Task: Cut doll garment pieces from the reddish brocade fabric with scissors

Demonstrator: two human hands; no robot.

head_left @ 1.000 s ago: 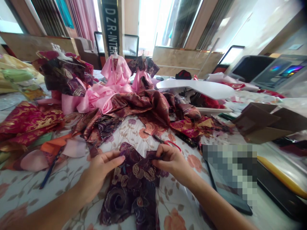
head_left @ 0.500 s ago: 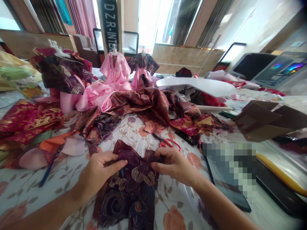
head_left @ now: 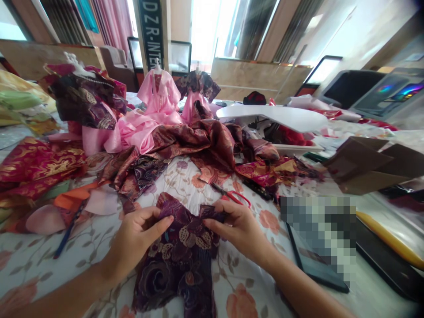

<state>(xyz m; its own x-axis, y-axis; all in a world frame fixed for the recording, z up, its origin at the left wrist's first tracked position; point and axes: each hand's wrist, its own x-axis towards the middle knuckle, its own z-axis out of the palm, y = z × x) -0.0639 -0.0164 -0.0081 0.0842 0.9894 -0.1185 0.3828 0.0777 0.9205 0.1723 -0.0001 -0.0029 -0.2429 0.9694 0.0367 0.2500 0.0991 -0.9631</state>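
Note:
A piece of dark purple brocade fabric (head_left: 185,260) with swirls and beige flower motifs hangs between my hands over the floral tablecloth (head_left: 265,282). My left hand (head_left: 142,229) pinches its upper left edge between thumb and fingers. At the upper right edge, my right hand (head_left: 232,221) grips a small folded bit of the same cloth. Between the two grips the top edge dips. Just beyond my right hand lie scissors (head_left: 233,196) with red handles, partly hidden behind the fingers.
Pink satin (head_left: 139,132) and rust-coloured brocade (head_left: 205,141) are heaped ahead, before several small dressed forms (head_left: 159,90). A blue pen (head_left: 69,229) and paper scraps lie left. A dark tablet (head_left: 318,260), partly pixelated, and brown cardboard (head_left: 371,163) are right.
My right thumb and fingers have shifted slightly left along the top edge, and the folded bit shows more clearly. The fabric's upper left part lies flatter. Both hands keep their grip.

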